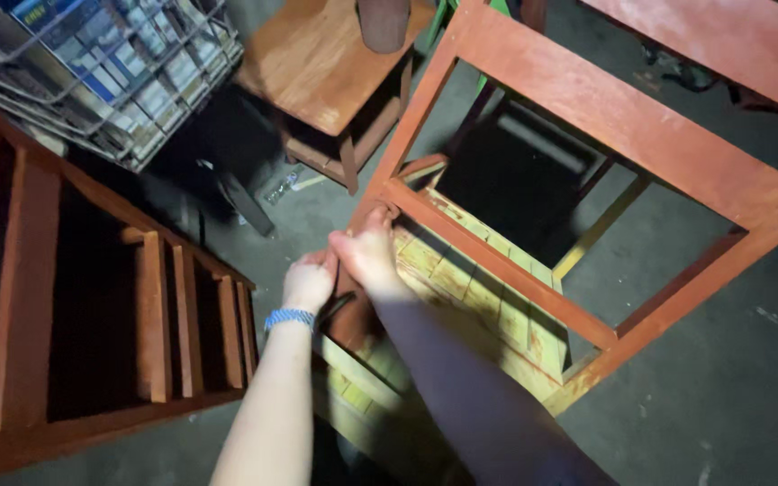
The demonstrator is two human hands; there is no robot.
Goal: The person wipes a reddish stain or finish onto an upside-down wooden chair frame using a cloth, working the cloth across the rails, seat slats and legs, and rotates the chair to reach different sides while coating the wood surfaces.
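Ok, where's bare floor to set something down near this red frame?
Bare floor lies right of the red frame, with a smaller strip between it and the small wooden table. It is crowded around both hands, by the slatted piece.

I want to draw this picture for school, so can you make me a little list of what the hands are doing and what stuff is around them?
Left hand: curled at the corner of the red frame, bracelet on its wrist
Right hand: gripping the same corner, beside the left hand
Red frame: red-painted wooden furniture frame, tilted on its side
Slats: unpainted pale yellow wood low in the frame
Left side: red slatted frame
Top left: wire crate
Top middle: small brown wooden table
Floor: dark grey
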